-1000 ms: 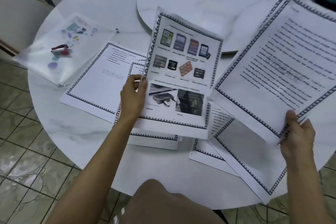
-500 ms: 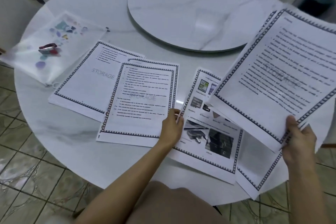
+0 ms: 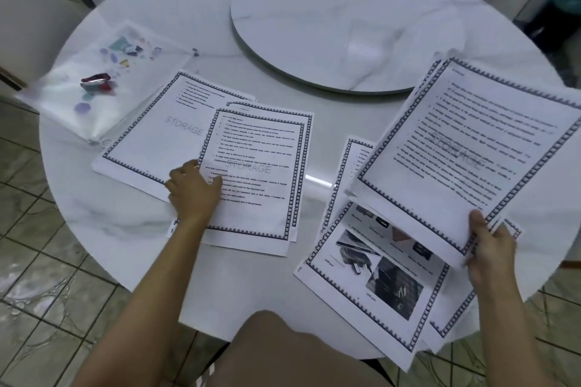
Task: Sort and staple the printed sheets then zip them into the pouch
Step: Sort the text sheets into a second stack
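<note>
Left hand [image 3: 195, 192] rests on a text sheet [image 3: 261, 173], fingers loosely bent, pinching nothing visible. Right hand [image 3: 490, 248] grips a raised sheaf [image 3: 465, 148] by its near corner; picture page [image 3: 371, 273] lies just left of it. Pouch [image 3: 78, 104] sits beyond the left hand, stapler [image 3: 96, 84] on or inside it, unclear which. Sorting underway; stapling and zipping not yet done.

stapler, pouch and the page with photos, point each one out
stapler [image 3: 96, 82]: head view, on its red body.
pouch [image 3: 63, 97]: head view, on bare clear plastic left of the stapler.
page with photos [image 3: 393, 287]: head view, on its dark lower photo.
</note>
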Demonstrator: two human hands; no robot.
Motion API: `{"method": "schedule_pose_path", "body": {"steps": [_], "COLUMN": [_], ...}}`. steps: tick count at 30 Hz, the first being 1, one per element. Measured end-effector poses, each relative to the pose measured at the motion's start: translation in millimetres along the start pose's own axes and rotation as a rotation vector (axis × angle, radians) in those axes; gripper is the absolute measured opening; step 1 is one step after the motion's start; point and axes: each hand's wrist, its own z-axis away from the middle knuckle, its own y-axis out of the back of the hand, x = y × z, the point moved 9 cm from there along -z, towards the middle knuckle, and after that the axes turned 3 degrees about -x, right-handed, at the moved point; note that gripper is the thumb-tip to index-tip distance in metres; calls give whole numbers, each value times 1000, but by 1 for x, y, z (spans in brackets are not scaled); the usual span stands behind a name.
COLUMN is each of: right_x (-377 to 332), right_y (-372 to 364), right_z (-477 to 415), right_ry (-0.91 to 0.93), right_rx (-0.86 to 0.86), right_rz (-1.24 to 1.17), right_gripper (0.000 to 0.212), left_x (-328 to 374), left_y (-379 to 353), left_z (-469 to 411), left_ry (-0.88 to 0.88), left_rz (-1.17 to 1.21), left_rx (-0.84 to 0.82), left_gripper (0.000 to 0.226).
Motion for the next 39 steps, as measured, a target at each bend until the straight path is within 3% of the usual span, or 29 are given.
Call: {"method": "schedule_pose_path", "body": {"steps": [8,12,13,15,17,23,26,32,36,39], "right_x": [15,4,1,0,-3,-3,-11,-21,-24,-25], "right_y": [-6,-13,-18,-23,-30,-40,-61,-105,-141,-180], "right_z": [8,17,20,21,22,23,31,41,49,59], "right_ry": [-44,-40,-44,-45,-27,21,20,59,75,91], "right_rx": [-11,25,12,6,-5,-40,-64,-142,-200,-306], "right_rz": [5,-18,-36,-52,-46,-27,-33,-39,-6,1], "right_gripper": [87,125,120,88,75,85,69,53,18,42], "left_x": [-16,-15,-14,-11,-5,19,22,14,7,1], "left_y": [7,8,10,17,27,76,96,111,114,106], "left_z": [-15,-20,-21,-21,-19,-10,-13,-31,-40,-43], "left_ry": [38,28,13,-54,-142,-353,-407,-422,-360,-302], "left_rz": [-140,-135,-130,-84,9,187,298,517,647,750], "left_rx": [13,3,8,26,52,212,258,156,103,39], "left_gripper": [66,49,42,29,24,25,24,14,8,9]}}
